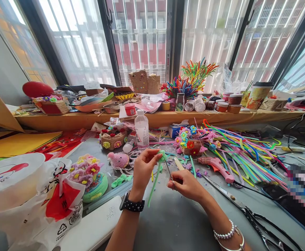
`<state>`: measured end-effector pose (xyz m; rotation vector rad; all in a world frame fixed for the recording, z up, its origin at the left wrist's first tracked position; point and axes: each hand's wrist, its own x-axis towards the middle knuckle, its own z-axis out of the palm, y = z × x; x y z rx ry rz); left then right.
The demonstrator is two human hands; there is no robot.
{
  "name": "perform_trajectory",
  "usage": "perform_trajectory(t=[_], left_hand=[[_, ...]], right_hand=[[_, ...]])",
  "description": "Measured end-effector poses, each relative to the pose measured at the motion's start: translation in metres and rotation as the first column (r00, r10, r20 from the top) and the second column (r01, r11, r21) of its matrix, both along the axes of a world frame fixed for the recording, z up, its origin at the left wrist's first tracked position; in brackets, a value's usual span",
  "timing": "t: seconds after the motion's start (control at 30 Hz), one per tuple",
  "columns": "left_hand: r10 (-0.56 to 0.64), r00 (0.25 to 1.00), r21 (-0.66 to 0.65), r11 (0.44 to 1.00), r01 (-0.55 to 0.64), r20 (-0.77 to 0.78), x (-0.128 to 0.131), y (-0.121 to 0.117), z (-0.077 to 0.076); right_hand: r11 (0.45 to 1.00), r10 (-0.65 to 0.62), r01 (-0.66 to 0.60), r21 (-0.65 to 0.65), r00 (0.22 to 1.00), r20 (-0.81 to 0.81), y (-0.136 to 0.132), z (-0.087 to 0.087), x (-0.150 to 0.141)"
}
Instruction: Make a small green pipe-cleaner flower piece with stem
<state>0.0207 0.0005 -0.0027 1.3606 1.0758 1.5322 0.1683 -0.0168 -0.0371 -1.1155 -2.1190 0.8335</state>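
My left hand [145, 170], wearing a dark watch band, pinches a light-green pipe cleaner [154, 186] by its bunched fuzzy top, and its long tail hangs down over the table. My right hand [185, 183] is closed on small metal scissors [169, 171], whose thin blades point up at the green bunch; the fingers partly hide the handles. Small fuzzy clippings lie on the table around both hands. Just beyond my right hand is a pink hot glue gun [217, 167]. A pink crocheted piece [119, 159] and strings of beads [131, 164] lie left of my left hand.
Large scissors [236, 202] and a dark phone [293, 209] lie at right, below a pile of coloured pipe cleaners [249, 157]. A clear bottle [141, 130] stands behind my hands. At left are a white power bank [95, 223], a plastic cup [16, 188] and a flower-topped green piece [96, 188].
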Motion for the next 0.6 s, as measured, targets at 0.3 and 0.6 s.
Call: perform_trajectory(t=[0.3,0.6], left_hand=[[0.029,0.999,-0.07,0.997,-0.026,0.042,0.001,-0.001,0.002],[-0.08,0.973,-0.123,0.987,0.108,0.215,0.011,-0.002,-0.001]], right_hand=[[0.968,-0.196,0.186,0.166,0.98,0.044,0.004,-0.008,0.0],[1.0,-0.005,0.005,-0.003,0.981,-0.192,0.001,-0.003,-0.001]])
